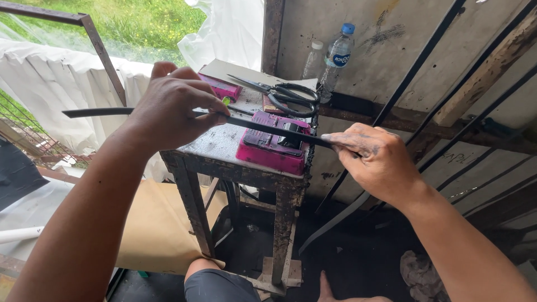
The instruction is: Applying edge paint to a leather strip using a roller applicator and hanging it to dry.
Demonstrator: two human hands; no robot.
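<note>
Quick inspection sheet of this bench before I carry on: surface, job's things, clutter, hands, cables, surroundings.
Surface: small stained metal stand, top worn and speckled.
Job's things: long black strip held level over the pink device, crossing its dark slot.
Clutter: black scissors, a second pink block, two plastic bottles at the back.
Hands: left hand pinches the strip left of the device; right hand grips its right end, fingers smudged dark.
Cables: nothing seen.
Surroundings: white sheeting, grass beyond, more black strips leaning on the wall, rusty frame.
</note>
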